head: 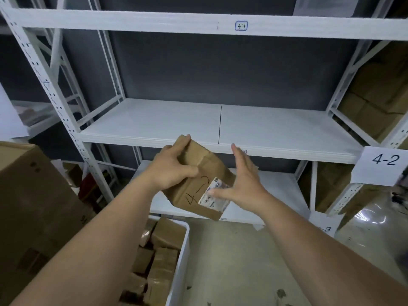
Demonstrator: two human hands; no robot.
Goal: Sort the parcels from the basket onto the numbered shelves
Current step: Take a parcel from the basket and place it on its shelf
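Hands meet around a small brown cardboard parcel (pixel 199 180) held in the air in front of a white metal shelving rack (pixel 220 129), just below the front edge of its middle shelf board. The left hand (pixel 174 167) grips the parcel's far upper end, fingers curled over the top edge and thumb pressed across the taped face. The right hand (pixel 244 182) lies flat and open-fingered along the parcel's right side, thumb touching a white barcode label (pixel 215 194). The parcel is tilted, its long axis running from the near lower right up and away to the far upper left; "4-2" is handwritten in black along that face. A white paper sign (pixel 383 165) reading "4-2" hangs at the rack's right upright, and a small tag (pixel 241 25) marks the beam above. Below, a white plastic basket (pixel 183 257) holds more brown parcels (pixel 159 255). A large brown carton (pixel 33 206) stands at left.
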